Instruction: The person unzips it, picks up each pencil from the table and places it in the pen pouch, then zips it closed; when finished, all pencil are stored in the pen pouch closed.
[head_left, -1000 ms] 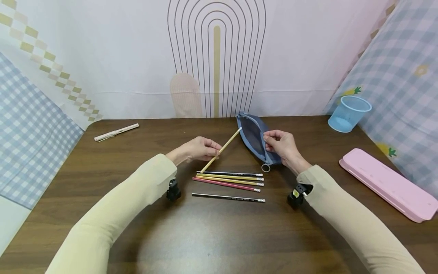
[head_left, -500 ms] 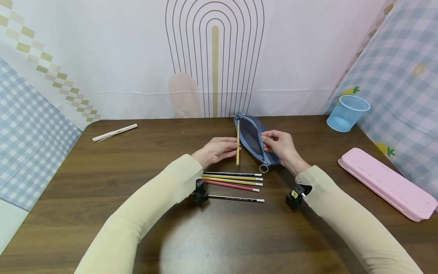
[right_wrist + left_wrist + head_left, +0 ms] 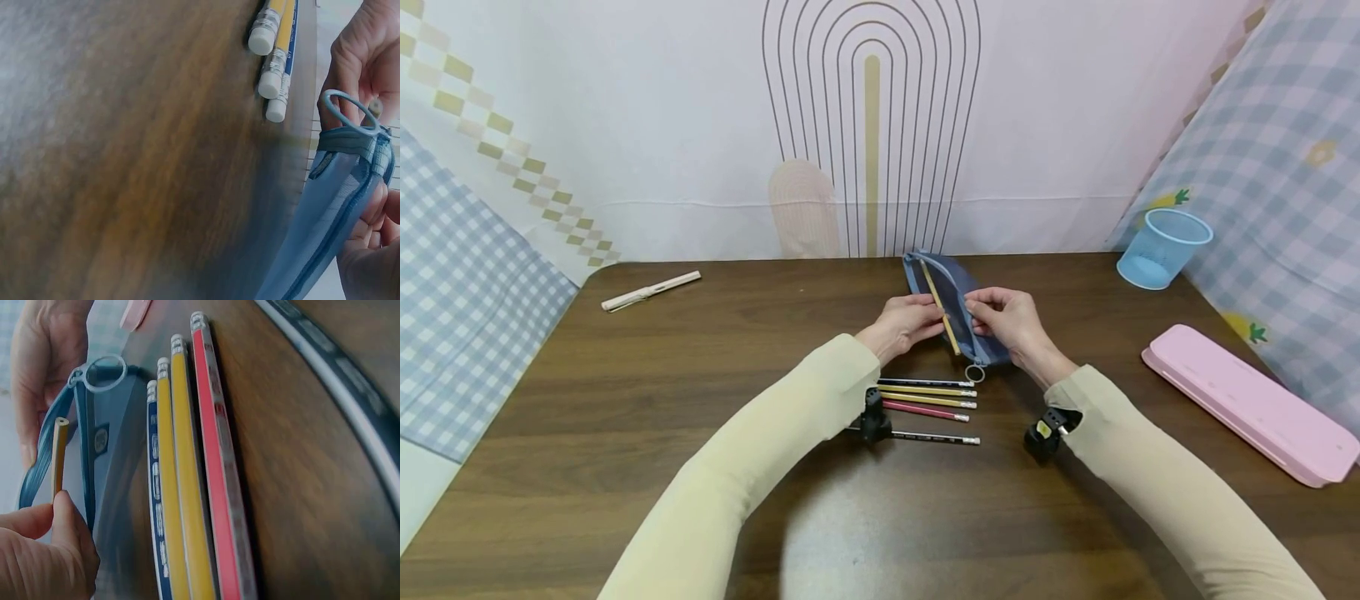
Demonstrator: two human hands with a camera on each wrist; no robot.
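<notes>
In the head view, my left hand [image 3: 910, 323] pinches a yellow pencil [image 3: 934, 288] between thumb and fingers. The pencil lies slantwise over the opening of a blue zippered pencil pouch [image 3: 992, 352], its far end within the mouth. My right hand [image 3: 1013, 327] pinches the pouch's right edge and holds it apart from the other side. From the left wrist, the held pencil's unsharpened-looking end [image 3: 61, 423] points up beside the zipper ring [image 3: 105, 374]. In the right wrist view, the pouch's side [image 3: 331, 194] hides most of that pencil.
Below the hands lie a dark pencil [image 3: 925, 382], two yellow pencils [image 3: 928, 390], a red pencil [image 3: 925, 409] and a separate black pencil [image 3: 932, 437]. A white pen [image 3: 651, 292] is at left. Rightward are a blue mesh cup [image 3: 1161, 250] and a pink case [image 3: 1247, 404].
My left hand has moved right, carrying the yellow pencil from above the row to the pouch mouth, and the pencil has turned. The right hand stays on the pouch edge.
</notes>
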